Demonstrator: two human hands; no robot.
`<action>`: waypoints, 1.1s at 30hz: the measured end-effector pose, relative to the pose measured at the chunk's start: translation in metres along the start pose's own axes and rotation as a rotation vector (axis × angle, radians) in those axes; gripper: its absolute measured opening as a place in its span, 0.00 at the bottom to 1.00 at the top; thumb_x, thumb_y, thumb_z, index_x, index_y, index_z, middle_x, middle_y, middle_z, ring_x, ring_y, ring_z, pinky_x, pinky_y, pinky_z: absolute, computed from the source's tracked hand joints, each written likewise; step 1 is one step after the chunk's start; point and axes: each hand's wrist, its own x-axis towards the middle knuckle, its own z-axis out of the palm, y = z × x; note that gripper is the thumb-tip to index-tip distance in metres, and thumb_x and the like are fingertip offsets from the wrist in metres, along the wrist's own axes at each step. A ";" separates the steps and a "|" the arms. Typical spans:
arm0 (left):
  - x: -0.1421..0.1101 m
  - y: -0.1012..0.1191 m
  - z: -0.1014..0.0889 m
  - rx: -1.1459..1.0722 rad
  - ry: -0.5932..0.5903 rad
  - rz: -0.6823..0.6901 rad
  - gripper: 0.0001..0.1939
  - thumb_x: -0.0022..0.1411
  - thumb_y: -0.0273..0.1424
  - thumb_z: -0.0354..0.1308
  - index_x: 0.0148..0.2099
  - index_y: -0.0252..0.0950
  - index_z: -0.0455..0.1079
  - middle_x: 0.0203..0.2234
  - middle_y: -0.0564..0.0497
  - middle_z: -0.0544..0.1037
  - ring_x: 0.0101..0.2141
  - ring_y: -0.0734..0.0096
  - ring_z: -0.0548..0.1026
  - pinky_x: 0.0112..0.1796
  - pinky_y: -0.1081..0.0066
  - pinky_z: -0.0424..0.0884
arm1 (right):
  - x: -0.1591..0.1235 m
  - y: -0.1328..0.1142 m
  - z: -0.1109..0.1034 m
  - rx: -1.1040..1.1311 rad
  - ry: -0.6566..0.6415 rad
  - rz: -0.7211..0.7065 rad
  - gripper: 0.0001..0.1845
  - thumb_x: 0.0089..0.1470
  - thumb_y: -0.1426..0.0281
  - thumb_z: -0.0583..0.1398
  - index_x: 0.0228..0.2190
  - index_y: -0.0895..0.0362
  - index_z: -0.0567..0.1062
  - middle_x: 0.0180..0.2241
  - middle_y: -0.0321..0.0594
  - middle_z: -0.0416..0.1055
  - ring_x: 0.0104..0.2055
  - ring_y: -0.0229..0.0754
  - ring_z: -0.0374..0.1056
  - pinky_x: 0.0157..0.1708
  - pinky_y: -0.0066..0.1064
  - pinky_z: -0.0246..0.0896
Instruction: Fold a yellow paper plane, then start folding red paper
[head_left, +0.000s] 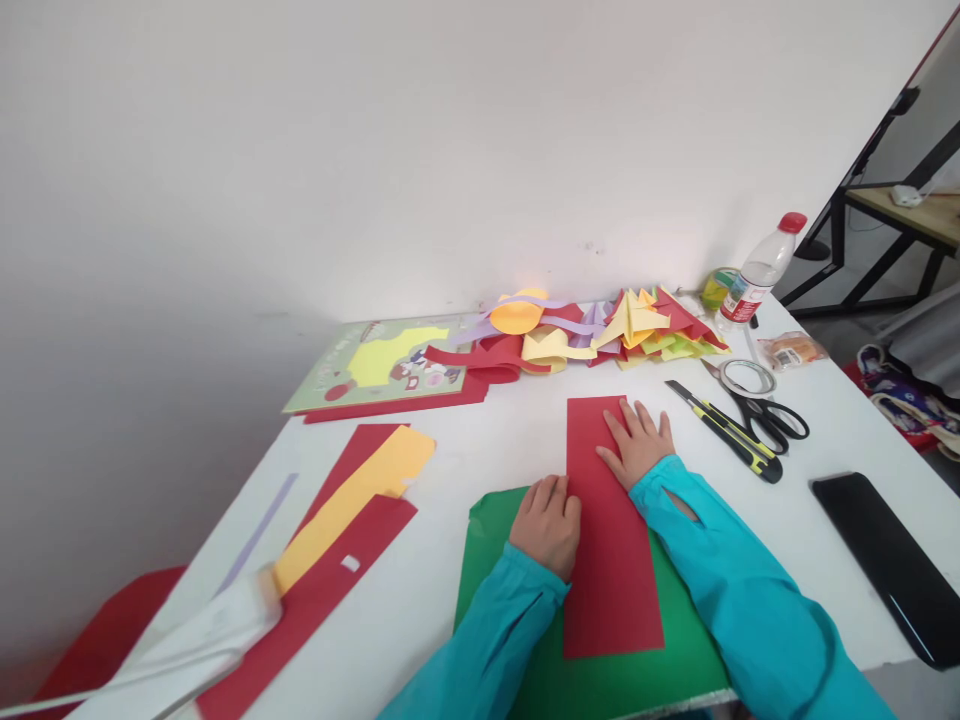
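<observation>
A long rectangular sheet of red paper (609, 560) lies lengthwise, its near part over a green mat (480, 545) and its far end on the white table. My left hand (549, 522) is closed, with curled fingers at the sheet's left edge; the fingertips are partly hidden. Against the upper right edge of the same sheet, my right hand (641, 445) lies flat with its fingers spread. To the right of that hand are a yellow-and-black utility knife (727, 432) and black-handled scissors (765, 412).
Folded paper pieces (555, 335) are heaped along the wall beside a picture book (337, 375). Red and orange paper strips (360, 490) and a white device (217, 625) lie left. A roll of tape (748, 377), a bottle (761, 270), a wrapped snack (793, 350) and a phone (885, 560) are right.
</observation>
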 end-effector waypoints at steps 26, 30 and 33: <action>0.009 -0.009 0.019 -0.022 -0.018 -0.039 0.13 0.56 0.17 0.45 0.35 0.29 0.70 0.43 0.36 0.74 0.47 0.55 0.69 0.42 0.58 0.68 | 0.001 -0.004 -0.009 -0.005 -0.071 0.024 0.32 0.57 0.53 0.44 0.59 0.52 0.53 0.63 0.43 0.42 0.63 0.54 0.37 0.56 0.58 0.31; 0.016 -0.011 0.019 -0.022 -0.038 -0.043 0.13 0.55 0.16 0.45 0.35 0.29 0.70 0.43 0.35 0.74 0.47 0.55 0.69 0.42 0.58 0.68 | 0.001 -0.004 -0.009 -0.011 -0.070 0.029 0.31 0.57 0.53 0.44 0.59 0.51 0.53 0.63 0.43 0.43 0.63 0.54 0.37 0.56 0.58 0.31; 0.023 -0.014 0.021 -0.013 -0.055 -0.051 0.13 0.55 0.16 0.45 0.35 0.28 0.70 0.43 0.34 0.74 0.47 0.54 0.69 0.42 0.57 0.68 | 0.001 -0.003 -0.008 -0.008 -0.069 0.025 0.31 0.57 0.53 0.44 0.59 0.51 0.53 0.63 0.43 0.43 0.63 0.54 0.37 0.56 0.58 0.31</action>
